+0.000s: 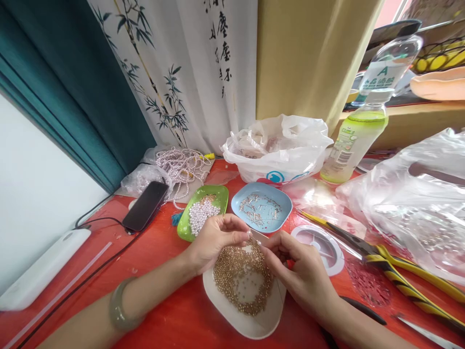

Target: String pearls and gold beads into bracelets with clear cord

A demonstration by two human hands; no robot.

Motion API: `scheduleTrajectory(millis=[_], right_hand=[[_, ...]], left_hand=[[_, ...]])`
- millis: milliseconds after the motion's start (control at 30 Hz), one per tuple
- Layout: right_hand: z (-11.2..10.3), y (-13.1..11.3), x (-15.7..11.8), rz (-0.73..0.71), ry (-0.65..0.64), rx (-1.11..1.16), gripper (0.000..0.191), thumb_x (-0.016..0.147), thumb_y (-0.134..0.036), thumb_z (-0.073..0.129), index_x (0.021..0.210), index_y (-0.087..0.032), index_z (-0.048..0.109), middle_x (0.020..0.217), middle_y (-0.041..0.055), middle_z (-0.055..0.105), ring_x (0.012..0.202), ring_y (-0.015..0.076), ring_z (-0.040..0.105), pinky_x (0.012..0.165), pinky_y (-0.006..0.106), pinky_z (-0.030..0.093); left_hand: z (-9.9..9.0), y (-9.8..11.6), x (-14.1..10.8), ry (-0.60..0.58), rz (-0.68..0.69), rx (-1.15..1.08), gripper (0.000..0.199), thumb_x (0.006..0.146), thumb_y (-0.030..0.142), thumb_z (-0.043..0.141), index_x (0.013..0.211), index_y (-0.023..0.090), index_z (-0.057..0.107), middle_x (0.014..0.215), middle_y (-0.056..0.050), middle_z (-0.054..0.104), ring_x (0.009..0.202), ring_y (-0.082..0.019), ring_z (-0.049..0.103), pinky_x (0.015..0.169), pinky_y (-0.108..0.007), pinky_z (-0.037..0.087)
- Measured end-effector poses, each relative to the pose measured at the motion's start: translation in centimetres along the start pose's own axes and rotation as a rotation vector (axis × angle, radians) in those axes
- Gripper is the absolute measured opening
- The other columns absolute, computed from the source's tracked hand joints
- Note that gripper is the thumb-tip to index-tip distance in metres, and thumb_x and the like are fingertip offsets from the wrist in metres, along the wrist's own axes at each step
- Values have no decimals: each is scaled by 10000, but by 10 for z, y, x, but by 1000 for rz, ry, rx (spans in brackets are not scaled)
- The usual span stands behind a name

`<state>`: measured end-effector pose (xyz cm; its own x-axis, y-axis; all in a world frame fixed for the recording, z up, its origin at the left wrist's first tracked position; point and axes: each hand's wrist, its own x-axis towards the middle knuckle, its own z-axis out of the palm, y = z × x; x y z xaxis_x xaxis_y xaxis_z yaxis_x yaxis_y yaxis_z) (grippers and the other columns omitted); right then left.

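Note:
A white dish [254,328] filled with small gold beads [227,271] sits in front of me. Over its far part my left hand [218,237] is closed in a pinch, thumb against forefinger. Just to the right, my right hand [296,257] also pinches, its fingertips nearly meeting the left ones. Tiny pale spots show at both sets of fingertips, too small to name. Behind the left hand lies a green dish [222,194] with white pearl beads [201,215] and some gold ones. A blue dish [285,196] beyond holds small metal pins and findings [256,208].
Right of the hands lie a clear spool [339,261], yellow-black pliers [395,274] and a pointed metal blade [425,332]. A phone [147,206], pearl strands [181,167] and a white power strip [45,269] are left. Plastic bags [279,160] and a bottle [354,143] stand behind.

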<state>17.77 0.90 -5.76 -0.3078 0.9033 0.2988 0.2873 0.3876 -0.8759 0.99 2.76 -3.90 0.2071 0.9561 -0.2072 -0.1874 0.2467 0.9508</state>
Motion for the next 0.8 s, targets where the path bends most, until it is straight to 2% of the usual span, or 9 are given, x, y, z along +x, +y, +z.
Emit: scheduleTrajectory(millis=[400, 800], right_hand=[[1, 0, 1, -17, 12, -25, 138, 788, -200, 464, 653, -176, 482, 467, -39, 498, 397, 76, 454, 375, 183, 355], [0, -2, 2, -12, -13, -57, 145, 797, -222, 457, 666, -185, 504, 472, -31, 525, 404, 84, 470, 376, 195, 374]], left_hand=[[-1, 0, 2, -9, -2, 4, 139, 577, 145, 737, 668, 118, 635, 637, 5, 615, 584, -63, 551, 578, -180, 442], [0, -2, 0, -79, 62, 105, 140, 589, 153, 724, 687, 133, 626, 685, 1, 611, 640, -89, 537, 632, -222, 414]])
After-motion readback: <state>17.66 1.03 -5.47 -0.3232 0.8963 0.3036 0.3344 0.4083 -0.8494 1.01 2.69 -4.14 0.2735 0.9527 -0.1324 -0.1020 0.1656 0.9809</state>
